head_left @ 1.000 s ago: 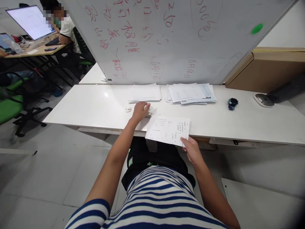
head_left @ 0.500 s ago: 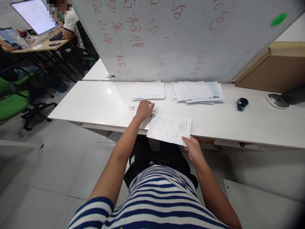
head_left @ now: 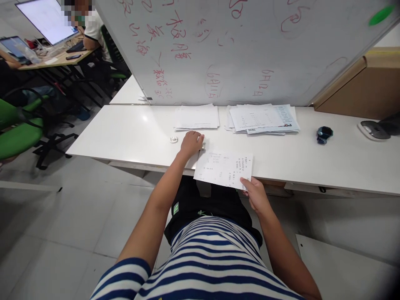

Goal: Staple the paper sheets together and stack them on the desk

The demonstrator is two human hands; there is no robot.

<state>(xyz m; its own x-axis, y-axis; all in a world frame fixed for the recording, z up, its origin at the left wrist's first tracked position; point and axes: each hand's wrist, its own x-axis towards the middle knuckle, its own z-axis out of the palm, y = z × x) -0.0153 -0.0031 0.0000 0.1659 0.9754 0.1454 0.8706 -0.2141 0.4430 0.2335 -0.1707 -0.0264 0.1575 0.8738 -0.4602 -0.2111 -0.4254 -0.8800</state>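
My right hand (head_left: 258, 195) pinches the near right corner of a printed sheet of paper (head_left: 223, 168), thumb on top. The sheet lies tilted across the desk's front edge. My left hand (head_left: 191, 143) is closed above the desk at the sheet's far left corner. A small shiny piece (head_left: 203, 146) peeks out beside its fingertips; most of it is hidden, so its kind is unclear. Just left of that hand lies a small white object (head_left: 173, 139). Beyond it rests a stack of white paper (head_left: 196, 118).
Another pile of printed papers (head_left: 264, 119) lies against the whiteboard (head_left: 237, 54). A dark blue watch-like object (head_left: 324, 134), a computer mouse (head_left: 373, 130) and a cardboard box (head_left: 350, 91) are to the right. Left, a person (head_left: 93, 31) sits at another desk near a green chair (head_left: 18, 129).
The view has shifted a little, moving the desk items slightly rightward in the picture. Both hands keep nearly the same pose, and the sheet stays in the right hand.
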